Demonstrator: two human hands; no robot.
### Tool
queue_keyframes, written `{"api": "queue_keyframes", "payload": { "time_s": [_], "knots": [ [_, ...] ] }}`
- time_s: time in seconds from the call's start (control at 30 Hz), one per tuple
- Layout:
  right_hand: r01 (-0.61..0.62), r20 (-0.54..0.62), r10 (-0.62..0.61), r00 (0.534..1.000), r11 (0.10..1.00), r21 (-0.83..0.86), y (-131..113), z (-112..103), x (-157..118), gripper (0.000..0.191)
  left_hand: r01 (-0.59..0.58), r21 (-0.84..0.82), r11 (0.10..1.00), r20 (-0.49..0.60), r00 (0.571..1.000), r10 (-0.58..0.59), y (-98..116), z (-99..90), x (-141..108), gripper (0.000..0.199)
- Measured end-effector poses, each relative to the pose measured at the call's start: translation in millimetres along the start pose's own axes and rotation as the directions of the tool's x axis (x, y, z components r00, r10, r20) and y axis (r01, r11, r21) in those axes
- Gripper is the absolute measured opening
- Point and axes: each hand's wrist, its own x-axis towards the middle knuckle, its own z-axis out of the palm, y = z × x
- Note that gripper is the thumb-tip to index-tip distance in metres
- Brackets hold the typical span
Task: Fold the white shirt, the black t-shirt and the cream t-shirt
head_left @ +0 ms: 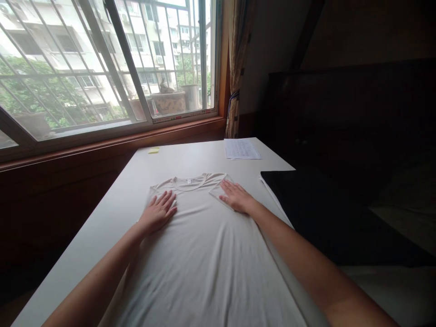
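A pale, cream-coloured shirt (200,245) lies spread on the white table (88,231), its round collar toward the far side. Both sleeves are folded inward over the front near the shoulders. My left hand (158,211) rests flat on the left sleeve and shoulder area, fingers spread. On the folded right sleeve lies my right hand (235,195), palm down with fingers apart. Soft creases run down the shirt's body, and its lower end is outside the view.
Printed papers (241,149) and a small yellow note (153,150) lie at the table's far side. Black cloth (327,213) covers the right side. Beyond stand a barred window (146,59) and a patterned curtain (235,68).
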Motion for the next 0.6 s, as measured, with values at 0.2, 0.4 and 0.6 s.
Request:
{"api": "queue_keyframes", "payload": {
  "time_s": [0.2, 0.4, 0.6],
  "knots": [
    [-0.008, 0.011, 0.008, 1.0, 1.0, 0.003, 13.3, -1.8, 22.7, 0.072, 0.014, 0.001, 1.0, 0.014, 1.0, -0.014, -4.6, -2.7, 21.6, 0.067],
    [-0.02, 0.023, 0.02, 1.0, 1.0, 0.007, 25.9, -1.7, 42.9, 0.074, 0.012, -0.002, 1.0, 0.029, 1.0, -0.012, -9.5, -4.8, 44.3, 0.069],
    [-0.043, 0.021, 0.043, 0.999, 0.999, -0.007, 32.5, -2.8, 58.5, 0.073, 0.004, 0.0, 1.0, 0.026, 1.0, -0.004, -14.3, -7.0, 63.2, 0.069]
  ]
}}
